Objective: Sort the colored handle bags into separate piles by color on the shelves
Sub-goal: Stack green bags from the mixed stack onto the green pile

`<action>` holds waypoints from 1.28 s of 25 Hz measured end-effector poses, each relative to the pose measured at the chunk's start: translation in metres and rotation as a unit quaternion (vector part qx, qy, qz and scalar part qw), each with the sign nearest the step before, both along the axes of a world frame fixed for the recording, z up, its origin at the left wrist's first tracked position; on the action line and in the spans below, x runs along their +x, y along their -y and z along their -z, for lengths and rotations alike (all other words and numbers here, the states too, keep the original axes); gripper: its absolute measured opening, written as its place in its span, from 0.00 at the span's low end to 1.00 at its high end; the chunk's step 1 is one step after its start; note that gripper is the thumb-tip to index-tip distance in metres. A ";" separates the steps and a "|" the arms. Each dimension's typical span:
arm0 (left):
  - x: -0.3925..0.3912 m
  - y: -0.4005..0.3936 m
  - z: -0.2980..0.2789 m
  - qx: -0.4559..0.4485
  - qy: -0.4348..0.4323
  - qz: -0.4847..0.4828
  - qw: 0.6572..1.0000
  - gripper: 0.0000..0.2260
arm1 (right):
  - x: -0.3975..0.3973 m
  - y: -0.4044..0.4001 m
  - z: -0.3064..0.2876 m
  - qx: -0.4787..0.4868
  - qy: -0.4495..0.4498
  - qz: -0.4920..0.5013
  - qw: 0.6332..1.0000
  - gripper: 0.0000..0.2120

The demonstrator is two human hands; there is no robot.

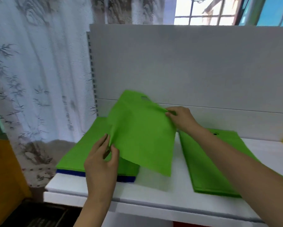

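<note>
On the white shelf (153, 192) a mixed stack (75, 154) with green on top and blue beneath lies at the left end, and a green pile (207, 167) sits near the middle. A green bag (142, 135) hangs lifted above the gap between them, its left edge pinched by the left hand (103, 159) and its right edge by the right hand (180, 118). The step looks like a mid-sort transfer; next it likely needs carrying right and laying square on the green pile.

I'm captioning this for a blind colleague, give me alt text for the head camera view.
Two hands hold up a green handle bag: left hand pinches its lower-left edge, right hand its right edge. Below on the white shelf lie a green-over-blue pile and a green pile.
</note>
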State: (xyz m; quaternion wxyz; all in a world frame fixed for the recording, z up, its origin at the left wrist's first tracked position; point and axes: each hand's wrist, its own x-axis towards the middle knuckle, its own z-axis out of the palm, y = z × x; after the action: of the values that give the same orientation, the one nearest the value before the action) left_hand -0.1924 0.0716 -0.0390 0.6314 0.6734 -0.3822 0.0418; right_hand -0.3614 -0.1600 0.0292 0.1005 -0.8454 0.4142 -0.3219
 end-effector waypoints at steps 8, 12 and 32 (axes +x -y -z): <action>-0.115 0.038 0.019 0.027 0.069 0.191 0.979 0.17 | -0.180 0.024 0.002 0.025 -0.085 0.130 0.987 0.16; -0.154 0.047 0.043 0.056 0.175 0.278 0.943 0.15 | -0.240 0.044 0.036 0.047 -0.149 0.164 0.974 0.20; -0.162 0.056 0.033 0.327 0.167 0.353 0.860 0.49 | -0.197 0.062 0.069 0.086 -0.123 0.200 0.968 0.35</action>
State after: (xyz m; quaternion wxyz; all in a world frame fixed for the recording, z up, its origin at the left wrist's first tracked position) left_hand -0.3542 0.0159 -0.0725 0.2741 0.6436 -0.6862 -0.1994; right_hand -0.5582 -0.2225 -0.0394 0.0553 -0.7665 0.6102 -0.1923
